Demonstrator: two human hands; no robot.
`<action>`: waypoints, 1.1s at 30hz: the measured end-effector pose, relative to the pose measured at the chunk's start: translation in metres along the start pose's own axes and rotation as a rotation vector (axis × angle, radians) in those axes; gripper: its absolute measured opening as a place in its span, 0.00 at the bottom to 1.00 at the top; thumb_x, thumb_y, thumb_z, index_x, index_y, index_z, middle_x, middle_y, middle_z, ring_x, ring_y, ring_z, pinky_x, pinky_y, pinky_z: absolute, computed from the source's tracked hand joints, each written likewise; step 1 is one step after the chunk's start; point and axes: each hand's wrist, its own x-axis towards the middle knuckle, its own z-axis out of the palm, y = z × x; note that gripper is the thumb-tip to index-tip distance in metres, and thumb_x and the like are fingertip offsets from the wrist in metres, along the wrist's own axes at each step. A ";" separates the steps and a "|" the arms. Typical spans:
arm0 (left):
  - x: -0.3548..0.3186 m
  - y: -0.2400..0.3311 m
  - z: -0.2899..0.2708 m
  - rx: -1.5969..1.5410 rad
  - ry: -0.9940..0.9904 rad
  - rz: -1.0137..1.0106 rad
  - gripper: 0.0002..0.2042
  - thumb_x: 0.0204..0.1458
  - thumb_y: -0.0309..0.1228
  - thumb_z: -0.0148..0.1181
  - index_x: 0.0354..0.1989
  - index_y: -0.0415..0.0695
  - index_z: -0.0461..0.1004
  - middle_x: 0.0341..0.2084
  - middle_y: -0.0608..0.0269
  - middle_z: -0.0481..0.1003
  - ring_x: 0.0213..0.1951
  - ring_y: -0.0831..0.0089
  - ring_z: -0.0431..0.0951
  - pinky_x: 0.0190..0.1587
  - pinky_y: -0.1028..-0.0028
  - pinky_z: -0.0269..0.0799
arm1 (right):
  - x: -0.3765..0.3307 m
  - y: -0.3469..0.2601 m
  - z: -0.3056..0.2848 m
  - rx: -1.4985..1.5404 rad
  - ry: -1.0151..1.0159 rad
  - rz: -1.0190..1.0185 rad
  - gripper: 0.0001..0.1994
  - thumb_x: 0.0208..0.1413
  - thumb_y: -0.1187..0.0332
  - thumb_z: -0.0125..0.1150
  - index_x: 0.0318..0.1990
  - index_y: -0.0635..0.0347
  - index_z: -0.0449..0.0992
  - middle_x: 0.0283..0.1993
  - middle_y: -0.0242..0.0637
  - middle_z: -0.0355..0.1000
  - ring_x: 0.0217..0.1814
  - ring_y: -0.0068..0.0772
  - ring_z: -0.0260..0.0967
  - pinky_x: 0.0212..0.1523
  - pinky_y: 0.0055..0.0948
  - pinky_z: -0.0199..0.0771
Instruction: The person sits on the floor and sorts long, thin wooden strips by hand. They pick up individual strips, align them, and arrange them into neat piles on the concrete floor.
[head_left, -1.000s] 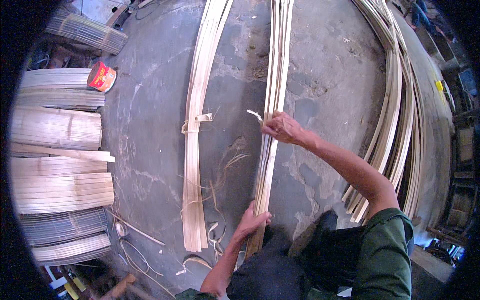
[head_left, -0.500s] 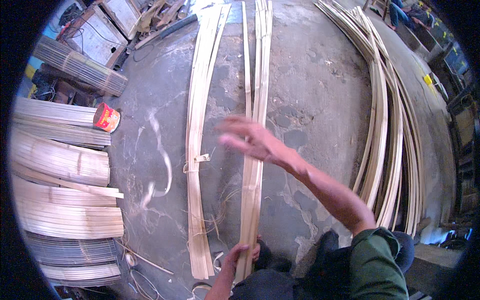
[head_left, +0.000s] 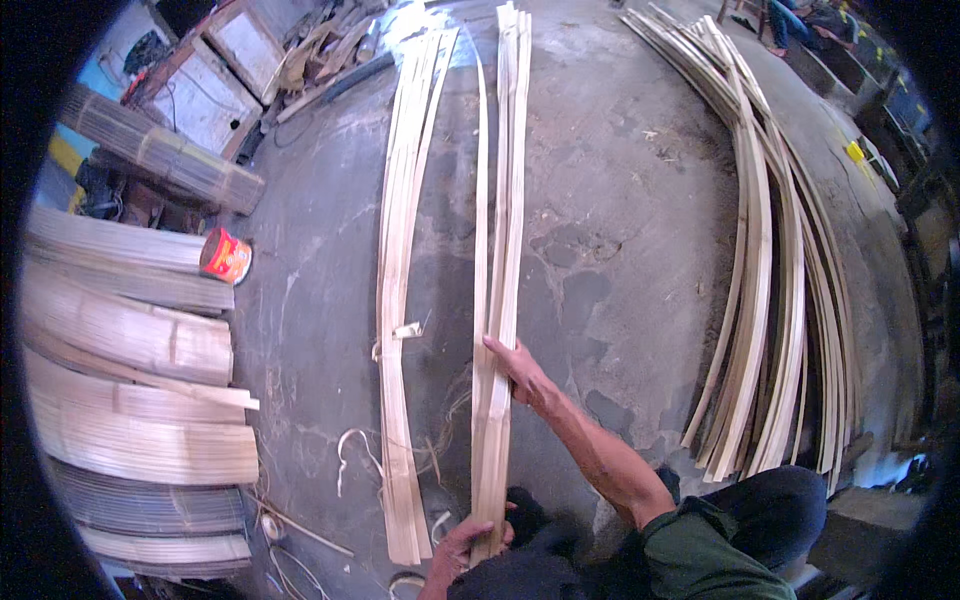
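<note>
A bundle of long, pale bamboo strips stretches away from me in the middle, its far ends slightly fanned apart. My left hand is closed round its near end, close to my legs. Further up, my right hand grips the same bundle from the right side, the thumb on top and the other fingers hidden underneath. Just to the left lies a second bundle of bamboo strips, bound near its middle by a thin strip tie. A thin pale curl is beside it on the floor.
Many loose bamboo strips lie at the right. Stacked slatted mats line the left, with a red tin beside them. Cabinet doors stand at the far left. Another person's leg shows at the far right.
My right hand, blurred above the middle bundle before, has come down and closed round it. A thin pale curl left of the tied bundle now appears nearer to me. My left hand keeps its hold.
</note>
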 end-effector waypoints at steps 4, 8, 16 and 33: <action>0.005 0.000 0.014 -0.002 0.011 0.025 0.35 0.49 0.41 0.65 0.63 0.39 0.60 0.36 0.52 0.74 0.36 0.68 0.76 0.42 0.71 0.74 | 0.010 0.009 -0.015 0.097 -0.183 0.087 0.27 0.59 0.51 0.61 0.57 0.60 0.64 0.46 0.37 0.72 0.42 0.32 0.75 0.44 0.39 0.81; 0.003 0.003 0.007 0.077 -0.022 0.025 0.32 0.52 0.40 0.60 0.64 0.38 0.58 0.38 0.53 0.74 0.40 0.68 0.75 0.47 0.70 0.72 | 0.011 0.012 -0.017 0.365 -0.330 0.177 0.25 0.61 0.53 0.58 0.57 0.61 0.64 0.45 0.40 0.74 0.42 0.35 0.77 0.43 0.41 0.82; -0.002 0.004 0.003 0.162 -0.164 0.060 0.32 0.55 0.42 0.58 0.64 0.37 0.56 0.43 0.52 0.74 0.46 0.67 0.74 0.52 0.71 0.70 | -0.011 -0.002 -0.007 0.372 -0.374 0.115 0.20 0.62 0.52 0.58 0.45 0.63 0.69 0.38 0.39 0.73 0.36 0.36 0.77 0.37 0.34 0.83; 0.020 -0.007 -0.011 0.853 0.465 0.116 0.31 0.48 0.43 0.71 0.57 0.41 0.67 0.37 0.57 0.79 0.39 0.66 0.80 0.42 0.67 0.77 | -0.020 -0.014 -0.002 0.325 -0.329 0.085 0.21 0.64 0.52 0.54 0.49 0.64 0.70 0.36 0.37 0.74 0.34 0.31 0.75 0.38 0.32 0.82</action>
